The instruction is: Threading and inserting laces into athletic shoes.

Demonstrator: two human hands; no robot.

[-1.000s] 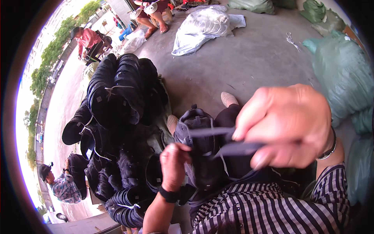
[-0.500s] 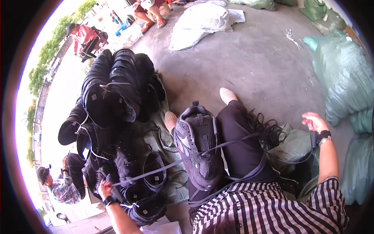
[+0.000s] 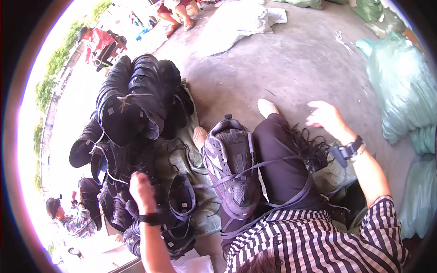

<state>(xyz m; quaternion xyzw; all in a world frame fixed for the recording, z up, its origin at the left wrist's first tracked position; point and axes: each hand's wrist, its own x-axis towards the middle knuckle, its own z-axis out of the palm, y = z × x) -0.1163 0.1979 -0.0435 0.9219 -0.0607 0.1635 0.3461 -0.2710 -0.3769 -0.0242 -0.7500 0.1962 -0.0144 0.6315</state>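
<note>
A grey and black sneaker (image 3: 234,166) lies across my lap, toe toward me, a pale mark on its side. A dark grey shoelace (image 3: 214,185) crosses its front. One part runs left toward my left hand (image 3: 143,192), which is blurred but looks curled closed around it; the lace's end is hidden. The other part passes over my right thigh toward a bunch of dark laces (image 3: 314,148). My right hand (image 3: 328,119) is raised above the floor beyond that bunch, fingers apart, holding nothing. More lace loops around my right leg.
Stacks of black shoe uppers (image 3: 136,100), tied with pale cords, rise at left. A single dark upper (image 3: 182,195) stands beside my left hand. Green sacks (image 3: 400,86) line the right. A white sack (image 3: 236,25) lies ahead on the floor. Other people sit at far left and top.
My left hand has moved right and up, and the lace that was stretched taut toward it has slackened. My right hand has swung left and farther from me, fingers extended.
</note>
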